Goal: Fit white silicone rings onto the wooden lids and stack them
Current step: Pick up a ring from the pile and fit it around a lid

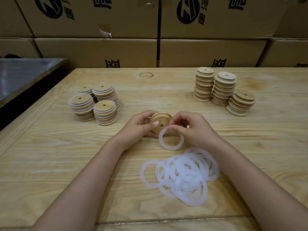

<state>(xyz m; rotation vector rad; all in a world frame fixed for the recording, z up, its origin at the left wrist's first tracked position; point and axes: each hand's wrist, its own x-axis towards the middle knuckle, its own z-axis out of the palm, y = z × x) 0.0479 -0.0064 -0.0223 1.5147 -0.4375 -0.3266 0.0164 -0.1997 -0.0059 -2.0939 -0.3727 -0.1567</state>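
My left hand (139,127) grips a round wooden lid (160,120) with a small centre hole, tilted toward me above the middle of the table. My right hand (191,129) pinches a white silicone ring (171,139) by its top edge; the ring hangs just below and in front of the lid, overlapping its lower rim. A loose pile of several white rings (181,175) lies on the table close to me. Stacks of lids with white rings fitted (95,104) stand at the left. Stacks of plain wooden lids (221,90) stand at the far right.
The wooden table (50,155) runs under everything. A dark metal tray or surface (25,75) borders its far left. Cardboard boxes (150,39) form a wall behind the table.
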